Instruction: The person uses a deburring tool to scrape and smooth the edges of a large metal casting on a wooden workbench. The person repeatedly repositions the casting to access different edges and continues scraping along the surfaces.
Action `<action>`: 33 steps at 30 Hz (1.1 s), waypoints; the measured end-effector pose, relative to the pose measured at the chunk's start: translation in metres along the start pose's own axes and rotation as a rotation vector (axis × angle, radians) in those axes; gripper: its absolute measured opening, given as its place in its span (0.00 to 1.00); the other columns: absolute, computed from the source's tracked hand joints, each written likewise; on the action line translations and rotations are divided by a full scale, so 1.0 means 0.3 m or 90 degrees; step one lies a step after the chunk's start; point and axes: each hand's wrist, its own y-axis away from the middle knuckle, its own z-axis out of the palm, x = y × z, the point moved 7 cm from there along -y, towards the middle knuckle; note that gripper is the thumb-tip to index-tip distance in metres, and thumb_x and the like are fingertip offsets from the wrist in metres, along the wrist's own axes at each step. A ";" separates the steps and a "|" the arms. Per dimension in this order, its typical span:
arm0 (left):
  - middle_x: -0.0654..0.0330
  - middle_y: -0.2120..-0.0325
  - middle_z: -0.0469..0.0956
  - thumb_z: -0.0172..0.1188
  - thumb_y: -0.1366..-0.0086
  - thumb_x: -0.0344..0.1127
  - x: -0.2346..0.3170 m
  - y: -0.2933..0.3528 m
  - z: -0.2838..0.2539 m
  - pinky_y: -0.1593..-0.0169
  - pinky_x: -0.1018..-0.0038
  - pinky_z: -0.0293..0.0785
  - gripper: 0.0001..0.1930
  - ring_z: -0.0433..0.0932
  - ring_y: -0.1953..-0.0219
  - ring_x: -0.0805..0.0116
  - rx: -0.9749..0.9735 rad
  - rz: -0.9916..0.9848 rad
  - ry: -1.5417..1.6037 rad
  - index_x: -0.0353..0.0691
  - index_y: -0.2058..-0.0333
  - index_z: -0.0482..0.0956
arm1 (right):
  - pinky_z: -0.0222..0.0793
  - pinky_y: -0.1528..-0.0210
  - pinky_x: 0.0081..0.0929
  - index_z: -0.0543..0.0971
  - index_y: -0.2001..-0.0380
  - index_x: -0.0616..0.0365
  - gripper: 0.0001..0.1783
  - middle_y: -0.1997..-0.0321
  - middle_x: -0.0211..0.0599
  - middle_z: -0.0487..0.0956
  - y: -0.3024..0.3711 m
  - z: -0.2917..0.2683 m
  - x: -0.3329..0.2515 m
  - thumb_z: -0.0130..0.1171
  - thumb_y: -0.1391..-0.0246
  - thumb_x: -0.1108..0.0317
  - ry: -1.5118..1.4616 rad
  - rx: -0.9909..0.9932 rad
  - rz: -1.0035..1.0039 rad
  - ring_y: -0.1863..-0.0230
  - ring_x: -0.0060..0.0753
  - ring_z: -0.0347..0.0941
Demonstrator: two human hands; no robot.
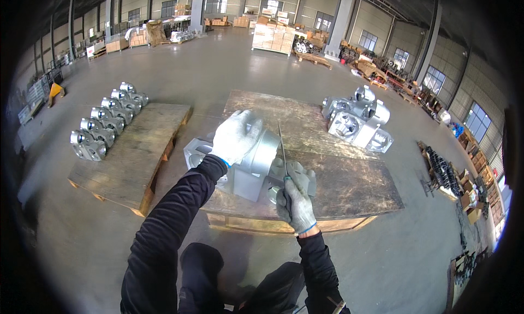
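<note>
A silver-grey metal casting (265, 152) with a round drum and a boxy base sits near the front of the wooden bench (349, 186). My left hand (237, 138), in a white knit glove, is closed over the upper left side of the drum. My right hand (296, 206), in a greyer glove, is wrapped around the handle of a thin file (282, 147). The file's long blade points up and away, close along the right side of the drum. Whether it touches the metal, I cannot tell. Part of the casting is hidden behind my left hand and sleeve.
Several similar castings (352, 120) are grouped at the bench's right rear. To the left, a low wooden platform (139, 150) carries a row of castings (103, 123). Stacked cartons (273, 38) stand farther back. Dark metal parts (442, 166) lie on the floor at right.
</note>
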 end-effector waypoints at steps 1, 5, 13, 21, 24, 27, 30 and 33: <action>0.43 0.60 0.80 0.58 0.26 0.45 -0.010 0.002 0.008 0.50 0.51 0.77 0.15 0.80 0.56 0.37 -0.008 -0.015 0.006 0.38 0.55 0.80 | 0.59 0.78 0.18 0.67 0.28 0.49 0.27 0.74 0.23 0.73 -0.013 -0.005 -0.029 0.53 0.25 0.57 0.024 -0.011 -0.046 0.80 0.18 0.64; 0.42 0.60 0.81 0.56 0.25 0.45 0.004 0.005 -0.023 0.49 0.50 0.77 0.16 0.80 0.54 0.37 0.088 0.053 -0.013 0.37 0.56 0.80 | 0.75 0.62 0.29 0.72 0.28 0.52 0.27 0.54 0.41 0.82 -0.025 -0.015 -0.089 0.55 0.26 0.63 0.400 0.005 -0.176 0.62 0.32 0.79; 0.41 0.56 0.82 0.53 0.24 0.47 -0.019 0.002 -0.004 0.45 0.50 0.78 0.19 0.81 0.51 0.38 0.031 0.021 0.025 0.35 0.53 0.81 | 0.51 0.22 0.43 0.72 0.28 0.57 0.28 0.33 0.50 0.80 0.018 -0.015 -0.124 0.54 0.29 0.65 0.465 0.072 -0.221 0.29 0.49 0.72; 0.42 0.49 0.83 0.52 0.23 0.48 -0.020 0.001 -0.001 0.39 0.53 0.76 0.22 0.80 0.43 0.42 0.002 -0.015 0.025 0.36 0.48 0.82 | 0.30 0.16 0.52 0.74 0.29 0.60 0.30 0.33 0.52 0.76 0.221 0.189 -0.175 0.55 0.35 0.76 0.685 0.085 -0.708 0.24 0.52 0.63; 0.42 0.45 0.82 0.52 0.23 0.48 -0.012 -0.001 -0.007 0.37 0.53 0.75 0.22 0.79 0.41 0.42 -0.016 -0.018 0.027 0.36 0.47 0.82 | 0.66 0.37 0.36 0.71 0.27 0.59 0.30 0.43 0.45 0.81 0.188 0.184 -0.108 0.53 0.31 0.76 0.691 0.169 -0.555 0.46 0.35 0.76; 0.43 0.46 0.82 0.53 0.23 0.47 -0.012 -0.002 -0.013 0.38 0.53 0.75 0.21 0.80 0.42 0.42 -0.027 -0.020 0.018 0.36 0.47 0.82 | 0.74 0.55 0.27 0.67 0.24 0.58 0.31 0.53 0.40 0.81 0.218 0.214 -0.062 0.52 0.28 0.75 0.663 0.211 -0.593 0.60 0.25 0.76; 0.43 0.47 0.82 0.53 0.24 0.47 -0.017 -0.003 -0.008 0.39 0.53 0.76 0.20 0.80 0.44 0.42 -0.024 -0.024 0.018 0.37 0.47 0.82 | 0.75 0.62 0.27 0.64 0.23 0.58 0.31 0.60 0.38 0.81 0.230 0.222 -0.019 0.50 0.27 0.73 0.538 0.167 -0.557 0.67 0.24 0.74; 0.43 0.50 0.83 0.54 0.24 0.46 -0.016 -0.001 -0.005 0.41 0.53 0.77 0.20 0.81 0.46 0.42 0.018 0.003 0.011 0.37 0.48 0.82 | 0.78 0.58 0.31 0.64 0.23 0.56 0.31 0.56 0.48 0.84 0.228 0.209 0.009 0.49 0.26 0.71 0.477 0.183 -0.504 0.64 0.31 0.79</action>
